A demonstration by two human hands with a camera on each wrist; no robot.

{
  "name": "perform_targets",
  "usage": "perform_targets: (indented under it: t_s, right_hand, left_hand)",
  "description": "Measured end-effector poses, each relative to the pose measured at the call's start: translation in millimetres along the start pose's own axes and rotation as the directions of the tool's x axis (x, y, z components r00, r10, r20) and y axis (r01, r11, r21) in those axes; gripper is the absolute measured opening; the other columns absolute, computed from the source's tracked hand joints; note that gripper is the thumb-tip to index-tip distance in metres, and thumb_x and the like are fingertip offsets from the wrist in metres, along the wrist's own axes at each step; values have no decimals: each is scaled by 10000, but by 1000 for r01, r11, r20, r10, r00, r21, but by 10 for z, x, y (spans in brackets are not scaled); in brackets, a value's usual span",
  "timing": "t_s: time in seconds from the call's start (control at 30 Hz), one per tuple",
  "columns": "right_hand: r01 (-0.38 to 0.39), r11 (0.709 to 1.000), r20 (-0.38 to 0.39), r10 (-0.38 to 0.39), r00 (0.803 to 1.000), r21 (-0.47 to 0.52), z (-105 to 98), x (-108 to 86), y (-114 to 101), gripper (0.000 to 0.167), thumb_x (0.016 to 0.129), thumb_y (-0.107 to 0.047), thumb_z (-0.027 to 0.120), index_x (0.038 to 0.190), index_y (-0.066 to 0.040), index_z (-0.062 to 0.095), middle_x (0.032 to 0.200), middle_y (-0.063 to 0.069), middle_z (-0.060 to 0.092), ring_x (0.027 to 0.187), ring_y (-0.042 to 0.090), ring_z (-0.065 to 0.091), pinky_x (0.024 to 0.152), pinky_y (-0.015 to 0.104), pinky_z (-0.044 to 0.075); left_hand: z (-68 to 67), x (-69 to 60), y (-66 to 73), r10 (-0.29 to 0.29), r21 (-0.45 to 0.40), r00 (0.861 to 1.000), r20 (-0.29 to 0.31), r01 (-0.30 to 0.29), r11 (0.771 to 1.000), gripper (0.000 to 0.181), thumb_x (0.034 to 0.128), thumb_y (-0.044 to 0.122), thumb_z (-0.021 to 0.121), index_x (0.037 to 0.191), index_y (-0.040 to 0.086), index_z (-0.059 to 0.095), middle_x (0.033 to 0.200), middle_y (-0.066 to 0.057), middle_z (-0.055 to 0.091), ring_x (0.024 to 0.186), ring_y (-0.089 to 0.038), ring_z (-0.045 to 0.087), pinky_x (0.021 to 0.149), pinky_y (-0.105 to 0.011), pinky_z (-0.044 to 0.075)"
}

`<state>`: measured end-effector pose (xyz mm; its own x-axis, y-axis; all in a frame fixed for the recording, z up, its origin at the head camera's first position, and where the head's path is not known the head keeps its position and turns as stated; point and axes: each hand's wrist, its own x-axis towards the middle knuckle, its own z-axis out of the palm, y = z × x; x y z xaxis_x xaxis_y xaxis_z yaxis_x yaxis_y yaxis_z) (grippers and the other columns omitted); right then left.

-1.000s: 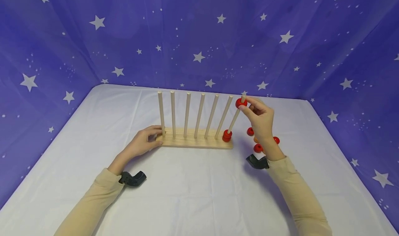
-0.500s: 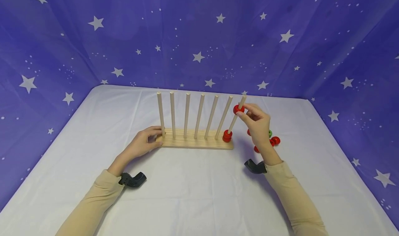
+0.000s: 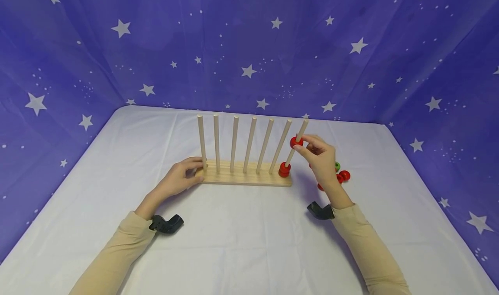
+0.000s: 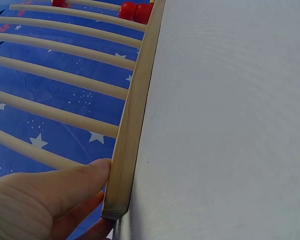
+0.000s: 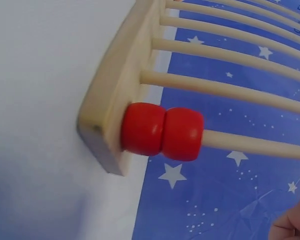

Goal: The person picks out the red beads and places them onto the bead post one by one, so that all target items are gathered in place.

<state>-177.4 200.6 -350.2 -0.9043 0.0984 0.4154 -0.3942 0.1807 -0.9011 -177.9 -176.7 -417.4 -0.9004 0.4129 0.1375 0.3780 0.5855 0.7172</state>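
Observation:
A wooden rack with several upright pegs has a pale base [image 3: 241, 179] flat on the cloth. Its left end is between the thumb and fingers of my left hand [image 3: 180, 179]; the left wrist view shows the thumb [image 4: 90, 175] against the wood. My right hand [image 3: 322, 158] pinches a red bead [image 3: 296, 143] threaded around the rightmost peg [image 3: 303, 128], roughly midway up. Beneath it, two red beads [image 5: 162, 132] sit stacked at the foot of that peg, touching each other. In the right wrist view only a bit of that hand shows at the edge.
Loose red beads [image 3: 345, 175] and a green bead [image 3: 337, 166] lie on the white cloth [image 3: 241, 243] behind the right wrist, partly hidden by it. Dark curved wrist mounts [image 3: 166, 224] jut from both sleeves. A purple starry backdrop [image 3: 218, 48] encloses the back and sides.
My right hand has slid the pinched red bead down the rightmost peg, from near its top to about midway. The left hand has stayed at the base.

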Motion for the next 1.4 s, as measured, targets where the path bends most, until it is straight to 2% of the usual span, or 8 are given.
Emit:
perform_targets:
  t_s: [0.2,0.37,0.6,0.87,1.23,1.4]
  right_hand:
    - [-2,999,28,4,1000,-53,-64,-21,13,313,787,16,709,1081,104,648,860,-185,634,634,38,419,500,141,319]
    - [21,999,36,-19,999,-41,-97,-6,17,308,782,21,712,1074,99,654,857,-182,639,628,42,416,504,141,325]
    - [32,999,72,-30,997,-26,-83,-9,34,301,783,8,715,1077,55,672,867,-179,643,616,54,406,496,163,311]
    - [13,999,104,-9,995,-43,-48,-25,41,309,790,-15,719,1081,68,661,877,-177,635,609,61,390,477,187,276]
    - [-9,995,111,20,994,-95,-63,24,69,293,781,-60,740,1049,44,682,836,-164,607,601,55,378,493,188,274]
    - [-57,990,129,73,989,-128,-96,3,98,285,778,-96,753,1034,16,696,828,-163,616,583,58,383,480,195,275]
  left_hand:
    - [22,39,16,12,-2,1000,4,-12,1000,426,841,80,669,1239,-38,574,1387,-223,476,1321,-430,401,1079,-527,383]
    - [29,66,13,28,6,1000,1,-28,1000,455,823,107,700,1239,-30,578,1385,-221,481,1315,-431,410,1075,-533,385]
    - [-3,21,-30,23,34,1000,13,-23,999,567,760,178,775,1253,-14,572,1396,-216,469,1309,-440,409,1068,-551,381]
    - [-19,-55,-79,44,56,999,4,-44,997,522,782,156,750,1246,-12,577,1386,-225,477,1290,-442,429,1040,-540,407]
    - [-10,-7,-98,51,55,999,-13,-51,997,511,783,156,748,1241,-3,583,1385,-218,480,1294,-438,428,1042,-532,407]
    - [-3,2,-90,40,34,999,5,-41,999,521,783,166,748,1246,-4,579,1397,-221,465,1301,-442,418,1042,-520,409]
